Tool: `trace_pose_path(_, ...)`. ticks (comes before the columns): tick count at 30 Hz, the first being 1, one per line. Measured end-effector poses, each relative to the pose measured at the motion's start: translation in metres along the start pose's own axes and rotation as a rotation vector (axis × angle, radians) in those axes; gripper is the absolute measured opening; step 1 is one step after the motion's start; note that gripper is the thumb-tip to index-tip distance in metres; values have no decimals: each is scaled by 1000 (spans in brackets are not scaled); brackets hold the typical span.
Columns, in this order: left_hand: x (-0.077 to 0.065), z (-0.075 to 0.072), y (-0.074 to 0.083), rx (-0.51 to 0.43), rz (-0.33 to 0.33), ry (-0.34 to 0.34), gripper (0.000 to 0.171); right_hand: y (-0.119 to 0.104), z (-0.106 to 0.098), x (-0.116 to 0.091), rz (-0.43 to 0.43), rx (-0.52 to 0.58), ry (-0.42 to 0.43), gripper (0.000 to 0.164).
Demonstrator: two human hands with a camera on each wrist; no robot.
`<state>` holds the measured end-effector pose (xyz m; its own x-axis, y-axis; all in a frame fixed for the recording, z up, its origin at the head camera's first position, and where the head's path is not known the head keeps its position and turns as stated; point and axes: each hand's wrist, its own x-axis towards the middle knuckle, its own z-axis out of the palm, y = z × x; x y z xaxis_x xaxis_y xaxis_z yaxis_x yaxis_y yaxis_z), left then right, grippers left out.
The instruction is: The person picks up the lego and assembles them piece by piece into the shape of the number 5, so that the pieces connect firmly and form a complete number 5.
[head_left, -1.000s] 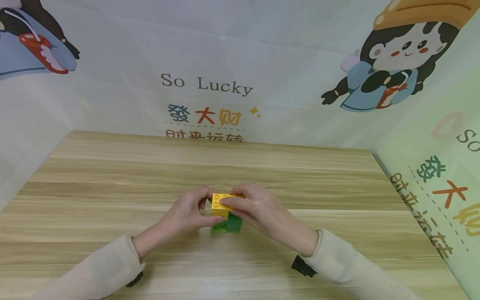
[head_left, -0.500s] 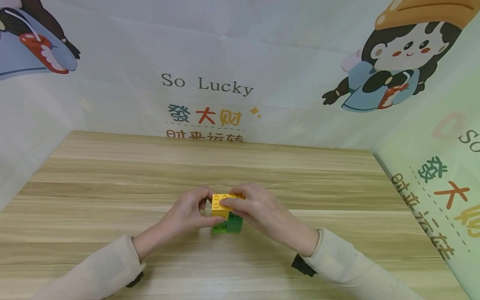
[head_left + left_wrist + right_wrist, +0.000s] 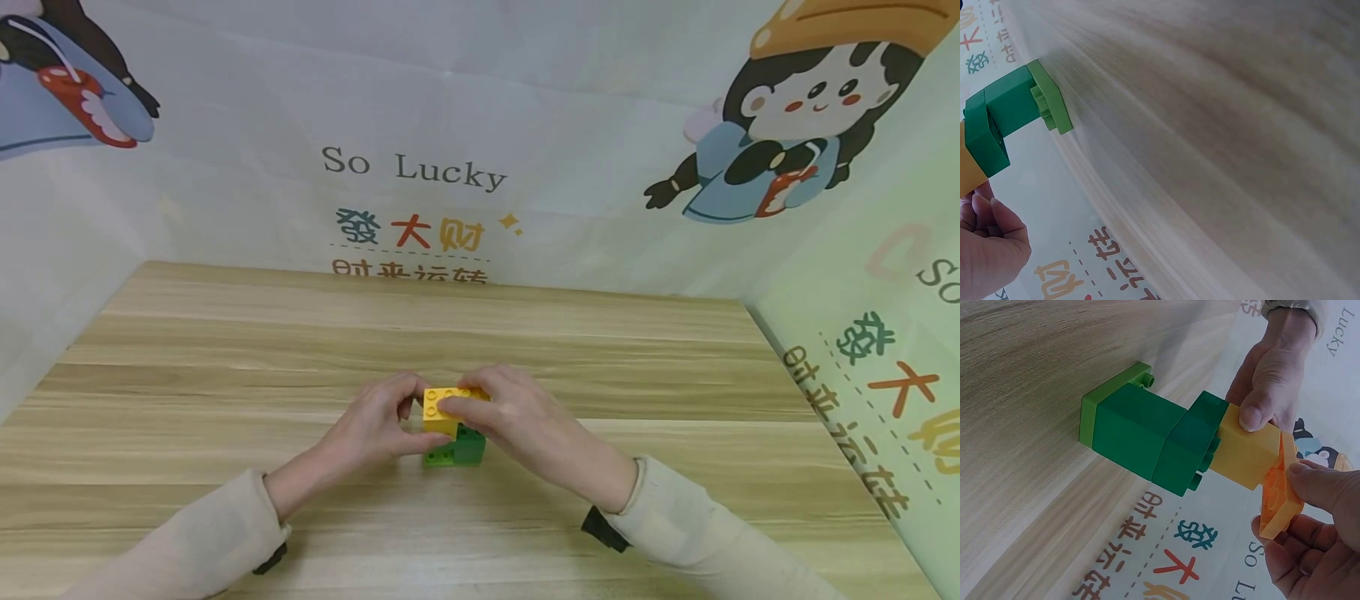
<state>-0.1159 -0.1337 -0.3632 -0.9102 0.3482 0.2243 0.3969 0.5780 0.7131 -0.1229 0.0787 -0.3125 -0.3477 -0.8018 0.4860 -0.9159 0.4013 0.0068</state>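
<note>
A tower of toy building bricks stands on the table. At its base is a light green plate point(image 3: 1089, 415), then a dark green block point(image 3: 1132, 428) and a second dark green brick point(image 3: 1186, 450) that juts out to one side. Above these sits a yellow brick point(image 3: 1244, 450), capped by a thinner orange-yellow brick point(image 3: 1282, 503) that overhangs it. My left hand point(image 3: 375, 421) pinches the yellow brick from the left, thumb at the near side. From the right, my right hand point(image 3: 525, 421) grips the overhanging top brick, one finger lying over its studs.
The wood-grain table point(image 3: 225, 350) stretches around the tower on all sides. A printed pale cloth point(image 3: 600, 233) rises behind the table's far edge and along both sides. Light sleeves point(image 3: 217, 525) cover both forearms, with dark straps at the wrists.
</note>
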Motion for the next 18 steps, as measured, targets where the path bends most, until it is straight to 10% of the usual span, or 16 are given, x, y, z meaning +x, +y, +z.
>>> trace_pose_path(18, -1, -1, 1, -3, -8, -4, 32, -1, 4, -2, -13, -48, 32, 30)
